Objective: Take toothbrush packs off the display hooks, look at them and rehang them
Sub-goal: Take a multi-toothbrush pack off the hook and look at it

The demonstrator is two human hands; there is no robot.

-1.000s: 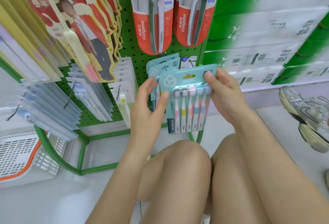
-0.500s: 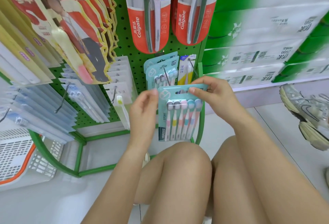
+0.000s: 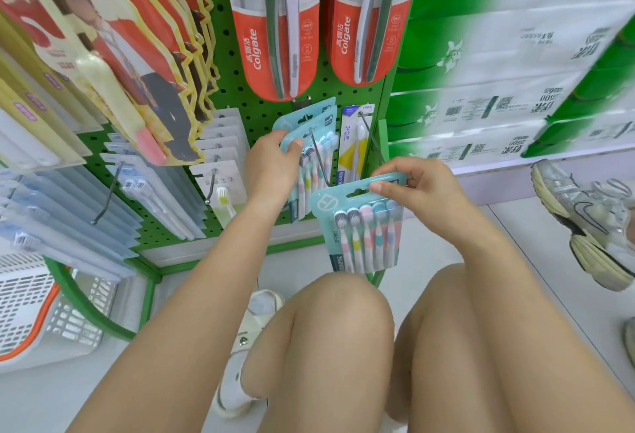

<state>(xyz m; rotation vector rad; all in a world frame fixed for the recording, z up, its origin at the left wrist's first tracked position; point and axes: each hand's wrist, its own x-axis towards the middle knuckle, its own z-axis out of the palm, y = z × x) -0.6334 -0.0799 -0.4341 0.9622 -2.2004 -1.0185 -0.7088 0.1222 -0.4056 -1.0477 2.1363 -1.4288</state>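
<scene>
Flat teal five-toothbrush blister pack [image 3: 360, 226], centre frame: light, stiff card, best held by its header. Right hand [image 3: 422, 185] grip pinched there; left hand [image 3: 275, 161] grip clamped on hanging teal packs [image 3: 309, 130].

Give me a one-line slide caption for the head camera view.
Right hand holds a teal toothbrush pack off its hook while left hand grips the packs still hanging.

Two Colgate packs [image 3: 275, 27] at 12; teal packs [image 3: 357, 223]: one held, about three hung; two hands [image 3: 417, 183].
</scene>
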